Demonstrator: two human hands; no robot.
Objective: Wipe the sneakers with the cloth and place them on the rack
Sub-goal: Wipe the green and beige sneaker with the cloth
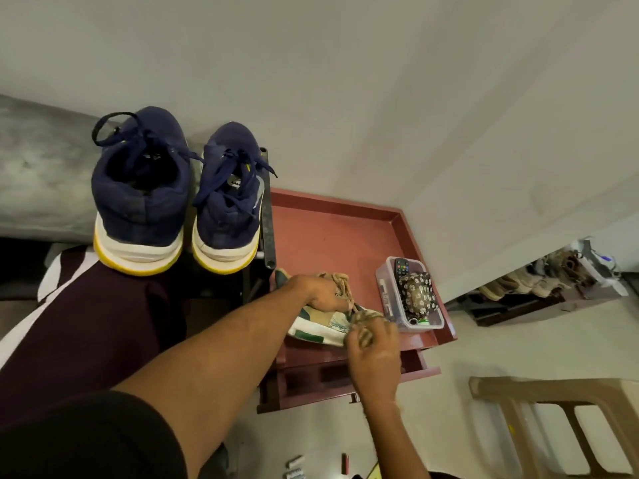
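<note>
A cream and green sneaker (320, 328) with thick beige laces (340, 283) lies on its side on the pink table (328, 233). My left hand (320, 294) grips its upper part by the laces. At the sneaker's near end, my right hand (375, 352) pinches a brownish bunch (367, 322); blur hides whether it is cloth or laces. Two navy sneakers with white and yellow soles, the left navy sneaker (140, 191) and the right navy sneaker (230, 202), stand side by side on top of the dark rack (267, 216), heels toward me.
A clear plastic box (408, 299) with a remote and a flowered pouch sits on the table's right part. The table's drawer (420, 369) stands open below. A beige plastic stool (553, 420) is at lower right. Another rack of shoes (539, 285) lines the far wall.
</note>
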